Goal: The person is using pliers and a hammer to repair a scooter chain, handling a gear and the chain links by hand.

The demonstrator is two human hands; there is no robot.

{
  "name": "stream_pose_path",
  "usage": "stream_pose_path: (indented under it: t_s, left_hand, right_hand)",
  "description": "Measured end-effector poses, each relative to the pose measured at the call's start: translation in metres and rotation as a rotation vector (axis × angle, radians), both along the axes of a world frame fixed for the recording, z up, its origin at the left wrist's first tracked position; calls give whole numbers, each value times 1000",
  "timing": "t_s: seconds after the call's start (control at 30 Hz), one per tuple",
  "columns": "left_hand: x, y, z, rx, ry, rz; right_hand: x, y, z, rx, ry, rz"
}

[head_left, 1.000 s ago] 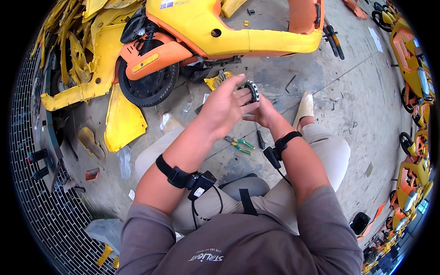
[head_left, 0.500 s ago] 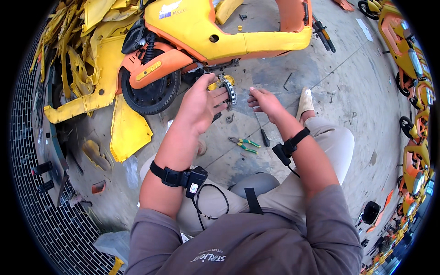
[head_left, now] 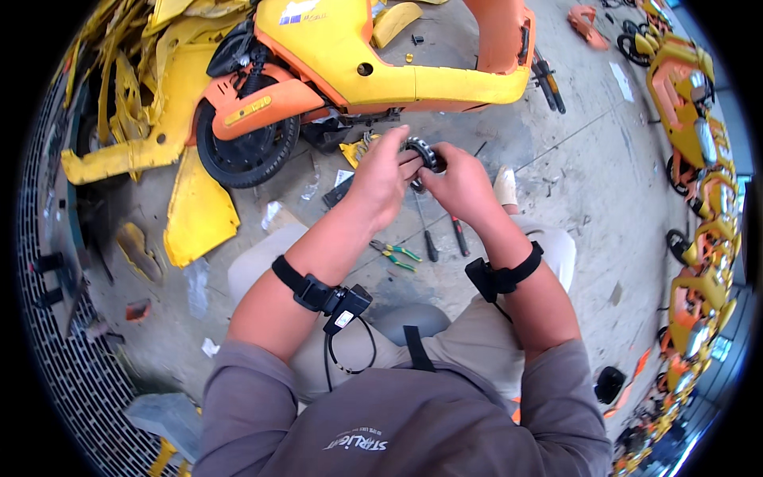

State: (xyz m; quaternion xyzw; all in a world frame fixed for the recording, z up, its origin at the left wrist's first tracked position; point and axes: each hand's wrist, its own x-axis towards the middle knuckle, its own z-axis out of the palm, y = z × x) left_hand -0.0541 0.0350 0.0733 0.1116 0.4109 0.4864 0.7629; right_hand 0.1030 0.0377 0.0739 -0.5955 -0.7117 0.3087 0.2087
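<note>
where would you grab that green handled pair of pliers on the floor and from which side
Probably by the two green handles, from above. The green-handled pliers lie flat on the grey concrete floor, just right of the person's left forearm, handles splayed slightly apart toward the lower right, so fingers could close around both at once. The metal nose end is short and offers less to grip.

A stained grey concrete floor (head_left: 572, 199) in daylight, a metal grating (head_left: 63, 381) along its left edge.

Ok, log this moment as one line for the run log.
left hand: grips round metal part | right hand: grips same part | pliers, screwdrivers: on floor below | scooter: ahead
</note>
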Motion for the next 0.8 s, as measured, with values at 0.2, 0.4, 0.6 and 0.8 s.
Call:
stream_pose_path:
  t_s: [0.2,0.4,0.6,0.8]
  left_hand:
    - [8,15,2,-14,46,-86]
    - [-35,25,24,92,380,-42]
    - [-56,26,20,173,469,-29]
    - [-47,23,19,258,484,-132]
  right_hand:
    - [20,17,9,18,-21,-65]
    - [21,26,31,18,-61,-145]
    - [23,24,59,78,-98,-168]
    - [20,12,117,172,50,-106]
